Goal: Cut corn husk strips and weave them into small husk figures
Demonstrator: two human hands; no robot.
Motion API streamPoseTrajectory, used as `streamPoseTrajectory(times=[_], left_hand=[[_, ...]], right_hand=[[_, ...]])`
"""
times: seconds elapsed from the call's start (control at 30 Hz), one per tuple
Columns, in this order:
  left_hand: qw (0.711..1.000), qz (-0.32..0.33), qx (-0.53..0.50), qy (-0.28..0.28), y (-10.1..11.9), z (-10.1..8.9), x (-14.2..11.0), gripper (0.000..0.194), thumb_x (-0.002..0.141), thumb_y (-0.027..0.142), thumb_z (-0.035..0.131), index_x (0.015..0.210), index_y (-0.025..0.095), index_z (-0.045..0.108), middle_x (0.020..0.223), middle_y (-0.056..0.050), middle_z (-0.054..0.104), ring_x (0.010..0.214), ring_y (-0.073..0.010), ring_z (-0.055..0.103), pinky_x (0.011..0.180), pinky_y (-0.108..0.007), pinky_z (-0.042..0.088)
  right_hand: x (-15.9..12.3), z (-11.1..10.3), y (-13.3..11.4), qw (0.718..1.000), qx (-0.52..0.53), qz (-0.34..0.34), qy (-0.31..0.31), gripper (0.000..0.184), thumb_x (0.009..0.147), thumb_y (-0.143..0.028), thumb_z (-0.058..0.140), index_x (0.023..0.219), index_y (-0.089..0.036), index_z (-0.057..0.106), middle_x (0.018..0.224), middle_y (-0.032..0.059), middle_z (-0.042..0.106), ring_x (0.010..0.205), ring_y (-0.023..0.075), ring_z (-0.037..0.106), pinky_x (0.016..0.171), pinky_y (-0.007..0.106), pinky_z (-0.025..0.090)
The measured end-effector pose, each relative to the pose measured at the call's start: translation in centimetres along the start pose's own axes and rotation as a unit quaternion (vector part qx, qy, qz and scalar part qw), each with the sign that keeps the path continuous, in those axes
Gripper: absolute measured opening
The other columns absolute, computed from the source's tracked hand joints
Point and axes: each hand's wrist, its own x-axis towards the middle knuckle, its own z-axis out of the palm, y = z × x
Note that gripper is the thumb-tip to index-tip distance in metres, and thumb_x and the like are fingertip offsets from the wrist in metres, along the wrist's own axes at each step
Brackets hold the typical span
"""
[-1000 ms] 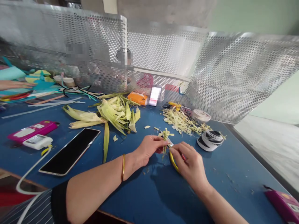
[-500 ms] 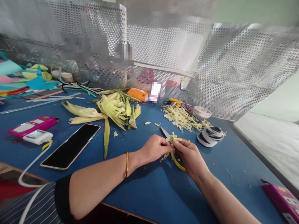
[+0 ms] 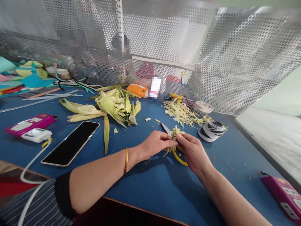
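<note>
My left hand (image 3: 156, 145) and my right hand (image 3: 194, 151) meet over the blue table (image 3: 150, 185), both pinching a small bundle of pale green leaf strips (image 3: 174, 133). The fingers of each hand are closed on it. Scissors with yellow handles (image 3: 178, 157) lie under my right hand, their blade tip (image 3: 165, 127) poking out just beyond my left fingers. I cannot tell whether my right hand also grips the scissors.
A heap of green husk leaves (image 3: 113, 108) lies left of centre, cut strips (image 3: 182, 116) and a tape roll (image 3: 211, 131) to the right. A phone (image 3: 70, 142), pink case (image 3: 29, 123) and white charger (image 3: 36, 135) sit left. Perforated metal screens (image 3: 211, 62) wall the back.
The scissors went from cutting at the bundle to lying under my right hand. Both hands lifted the bundle slightly and now pinch it together. The view tilted down a little.
</note>
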Motion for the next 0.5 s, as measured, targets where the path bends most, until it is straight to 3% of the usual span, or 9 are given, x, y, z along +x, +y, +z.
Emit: streamPoseTrajectory(times=[0.23, 0.4, 0.5], left_hand=[[0.965, 0.081, 0.231, 0.091, 0.0, -0.1, -0.1, 0.022, 0.075, 0.028, 0.061, 0.06, 0.015, 0.067, 0.054, 0.002, 0.055, 0.056, -0.0106, 0.045, 0.056, -0.024, 0.03], [0.912, 0.095, 0.361, 0.171, 0.1, 0.2, -0.7, 0.023, 0.075, 0.025, 0.06, 0.054, 0.018, 0.061, 0.054, -0.001, 0.054, 0.054, -0.0126, 0.043, 0.055, -0.027, 0.025], [0.896, 0.14, 0.386, 0.17, 0.0, 0.4, -1.1, 0.016, 0.074, 0.022, 0.06, 0.059, 0.02, 0.064, 0.063, -0.003, 0.06, 0.06, -0.0154, 0.049, 0.059, -0.028, 0.029]], right_hand=[[0.0, 0.0, 0.4, 0.999, -0.028, -0.016, -0.016, 0.029, 0.067, -0.045, 0.08, 0.079, -0.02, 0.075, 0.077, 0.0035, 0.072, 0.069, 0.0168, 0.063, 0.067, 0.028, 0.048], [-0.1, 0.0, 0.4, 0.995, -0.095, -0.02, 0.024, 0.031, 0.058, -0.042, 0.086, 0.072, -0.019, 0.071, 0.068, -0.0005, 0.066, 0.061, 0.0133, 0.056, 0.058, 0.025, 0.04], [-0.2, 0.0, 0.3, 0.995, -0.097, -0.021, 0.025, 0.031, 0.058, -0.041, 0.086, 0.07, -0.018, 0.07, 0.067, -0.0008, 0.066, 0.061, 0.013, 0.056, 0.058, 0.025, 0.04]])
